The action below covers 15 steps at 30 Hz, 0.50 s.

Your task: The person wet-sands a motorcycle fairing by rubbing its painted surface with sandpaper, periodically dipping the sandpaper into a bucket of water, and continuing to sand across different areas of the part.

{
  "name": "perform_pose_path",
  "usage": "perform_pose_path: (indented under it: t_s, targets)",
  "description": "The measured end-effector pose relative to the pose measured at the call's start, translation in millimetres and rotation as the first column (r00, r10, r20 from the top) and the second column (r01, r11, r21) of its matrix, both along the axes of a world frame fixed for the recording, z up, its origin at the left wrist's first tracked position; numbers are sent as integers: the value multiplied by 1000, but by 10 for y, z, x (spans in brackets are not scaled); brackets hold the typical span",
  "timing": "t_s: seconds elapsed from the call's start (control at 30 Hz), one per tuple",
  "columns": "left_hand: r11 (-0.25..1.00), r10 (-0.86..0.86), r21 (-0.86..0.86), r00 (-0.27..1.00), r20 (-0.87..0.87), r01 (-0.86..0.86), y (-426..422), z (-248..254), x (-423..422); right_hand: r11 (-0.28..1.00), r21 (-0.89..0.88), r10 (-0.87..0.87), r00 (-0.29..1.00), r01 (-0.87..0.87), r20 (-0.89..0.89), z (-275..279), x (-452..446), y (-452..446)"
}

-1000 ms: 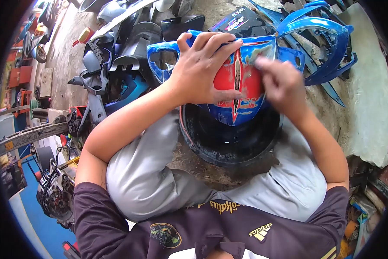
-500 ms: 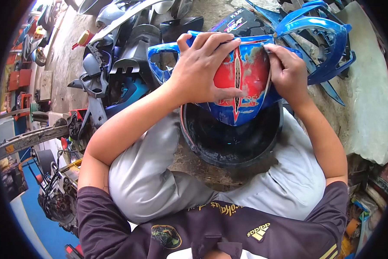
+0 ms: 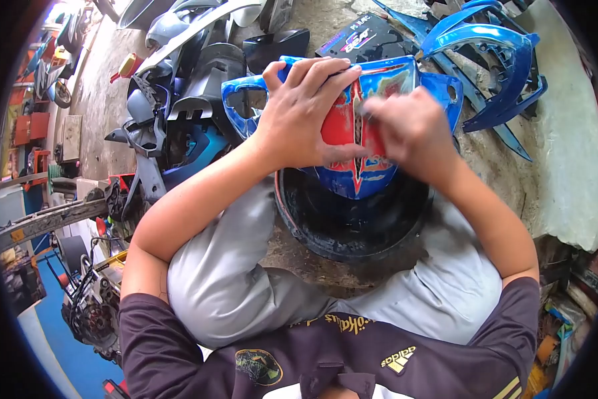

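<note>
Blue-and-red panel (image 3: pixel 337 126) sits over far part of black basin (image 3: pixel 352 250). Left hand (image 3: pixel 298 112) stays spread on its left side; right hand (image 3: pixel 415 133), curled, blurred, has shifted left from panel's right edge; cannot tell if grasping anything.

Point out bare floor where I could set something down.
Bare floor shows between the right forearm, the blue frame and the pale slab; a smaller patch lies between the black basin and the grey trousers. Left of the red-blue panel, grey and black parts crowd together.
</note>
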<state>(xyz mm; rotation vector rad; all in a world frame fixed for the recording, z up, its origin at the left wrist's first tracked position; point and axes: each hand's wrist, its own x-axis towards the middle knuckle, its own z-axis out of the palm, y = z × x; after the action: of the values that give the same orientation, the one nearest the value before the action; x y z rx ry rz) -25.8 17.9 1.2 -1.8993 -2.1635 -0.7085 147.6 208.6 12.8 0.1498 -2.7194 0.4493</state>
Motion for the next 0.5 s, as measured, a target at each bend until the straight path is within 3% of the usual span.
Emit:
perform_pose_path:
  t_s: [0.07, 0.1, 0.2, 0.27, 0.4, 0.47, 0.5]
  targets:
    - [1000, 3, -24, 1000, 25, -2, 22, 3, -57, 964, -184, -224, 956, 189, -188, -198, -113, 287]
    - [1000, 6, -28, 1000, 26, -5, 36, 20, -61, 915, -284, -334, 933, 287, -134, -189, -162, 371]
    - [1000, 4, -29, 1000, 29, -3, 40, 40, -26, 985, -153, -110, 970, 77, -216, -181, -47, 132]
    - [1000, 3, -11, 1000, 29, -3, 6, 3, -4, 999, -8, -45, 996, 44, -76, -96, 6, 14]
    - [1000, 14, -26, 1000, 7, -14, -7, 16, -32, 916, -301, -331, 925, 267, -187, -216, -125, 442]
    - [1000, 9, -26, 1000, 16, -8, 3, 27, -3, 930, -281, -287, 947, 239, -144, -215, -29, 352]
    - [1000, 7, -20, 1000, 21, -6, 4, 22, 9, 977, -188, -137, 970, 99, -202, -197, -5, 249]
